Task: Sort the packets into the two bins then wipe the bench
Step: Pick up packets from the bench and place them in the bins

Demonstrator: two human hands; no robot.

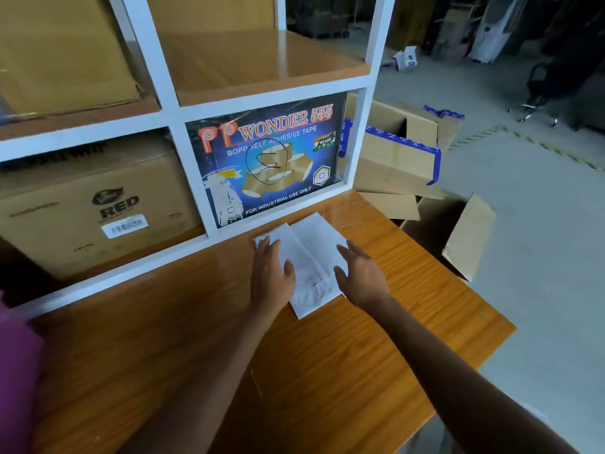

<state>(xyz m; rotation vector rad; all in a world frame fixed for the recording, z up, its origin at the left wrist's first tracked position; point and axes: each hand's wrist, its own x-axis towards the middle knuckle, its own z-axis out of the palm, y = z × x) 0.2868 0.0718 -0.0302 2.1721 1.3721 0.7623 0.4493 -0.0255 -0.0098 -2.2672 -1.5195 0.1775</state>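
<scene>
Left hand (pixel 271 273) lies flat, fingers spread, on white packets (pixel 309 257) near the worktop (pixel 327 371) back edge; right hand (pixel 361 278) hovers open beside.

Glossy orange wood-grain bench (pixel 327 371) is catching light (scuffed near its far edge); on it, matt white paper-like packets (pixel 311 257) are lying.

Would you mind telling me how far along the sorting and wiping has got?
Nothing looks finished. In hand: the left hand presses flat on overlapping white packets on the wooden bench; the right hand hovers open beside them. Left: binning packets, wiping; no cloth visible.
</scene>
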